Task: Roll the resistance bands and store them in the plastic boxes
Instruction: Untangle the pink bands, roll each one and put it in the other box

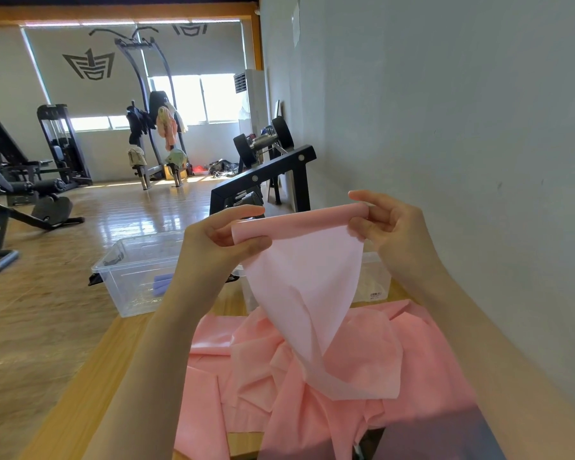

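Clear box (127,280) waits at the table's (90,376) far left edge. Left hand (213,240) and right hand (384,227) pinch the pink band's (306,277) top edge level, likely starting a straight roll; its tail trails onto the table.

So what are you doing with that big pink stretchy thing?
A person is holding up one end of a pink resistance band, the left hand and right hand pinching its top edge, where a small roll has formed. The rest of the band hangs down onto a heap of pink bands on the wooden table. Behind stands a clear plastic box with rolled purple bands inside.
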